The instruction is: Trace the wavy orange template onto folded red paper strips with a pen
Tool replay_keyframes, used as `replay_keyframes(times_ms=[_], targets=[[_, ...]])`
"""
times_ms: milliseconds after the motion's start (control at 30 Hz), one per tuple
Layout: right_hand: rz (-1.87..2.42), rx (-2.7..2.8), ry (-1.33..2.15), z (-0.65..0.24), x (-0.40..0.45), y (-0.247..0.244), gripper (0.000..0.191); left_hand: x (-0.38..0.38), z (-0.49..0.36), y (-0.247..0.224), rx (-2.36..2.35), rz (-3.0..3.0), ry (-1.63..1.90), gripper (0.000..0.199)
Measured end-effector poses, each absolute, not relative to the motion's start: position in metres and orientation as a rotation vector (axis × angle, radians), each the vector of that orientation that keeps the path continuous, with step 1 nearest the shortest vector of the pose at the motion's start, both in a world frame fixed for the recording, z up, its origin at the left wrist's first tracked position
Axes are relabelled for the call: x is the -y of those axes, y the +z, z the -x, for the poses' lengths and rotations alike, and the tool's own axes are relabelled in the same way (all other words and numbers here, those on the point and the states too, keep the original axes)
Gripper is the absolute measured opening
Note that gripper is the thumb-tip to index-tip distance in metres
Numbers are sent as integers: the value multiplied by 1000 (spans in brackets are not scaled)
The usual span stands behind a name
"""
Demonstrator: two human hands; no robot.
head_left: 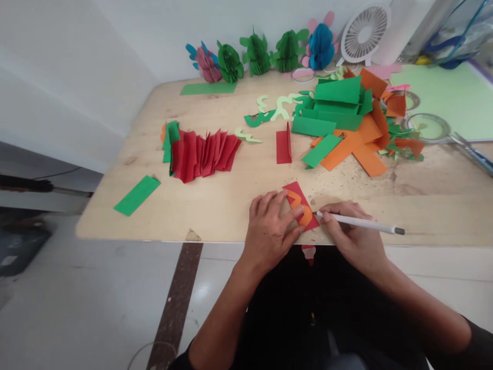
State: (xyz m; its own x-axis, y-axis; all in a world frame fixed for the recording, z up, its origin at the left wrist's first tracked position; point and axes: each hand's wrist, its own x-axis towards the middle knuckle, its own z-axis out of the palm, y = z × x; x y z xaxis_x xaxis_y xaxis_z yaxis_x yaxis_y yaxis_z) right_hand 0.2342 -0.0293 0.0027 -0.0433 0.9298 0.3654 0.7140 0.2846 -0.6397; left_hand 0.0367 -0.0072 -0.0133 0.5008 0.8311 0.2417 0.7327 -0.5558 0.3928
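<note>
Near the table's front edge lies a red paper piece (313, 222), with an orange curved cut-out (306, 216) on top of it. My left hand (269, 226) presses both down, its fingers spread across their left side and the thumb near the lower part. My right hand (352, 234) is closed round a white pen (358, 221) with a dark end cap. The pen's tip touches or nearly touches the right edge of the orange cut-out, over the red paper. A folded red piece (284, 146) stands a little farther back.
Red folded papers (206, 154) and a green strip (137, 195) lie left. Green and orange papers (339, 108) are heaped at back right, beside tape rolls (429, 127) and scissors (472, 151). Paper figures (257, 54) and a white fan (365, 35) line the wall.
</note>
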Motion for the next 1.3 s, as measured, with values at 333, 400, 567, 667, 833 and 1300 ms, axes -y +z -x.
replay_keyframes(times_ms=[333,400,567,667,833,1300], targets=[[1481,1839,388,-232,24,1,13,8,-37,-13,-1332,-2520,602,33],[1487,1822,391,-232,24,1,14,8,-37,-12,-1337,-2515,598,33],[1423,1822,387,-233,28,5,19,8,-38,-12,-1351,-2517,585,32],[1353,1903,355,-233,29,4,20,8,-39,-12,-1356,-2527,591,32],[1294,2056,208,-232,28,-3,20,8,-39,-13,-1354,-2526,598,32],[1233,2158,16,-235,31,-12,21,10,-41,-14,-1394,-2489,623,40]])
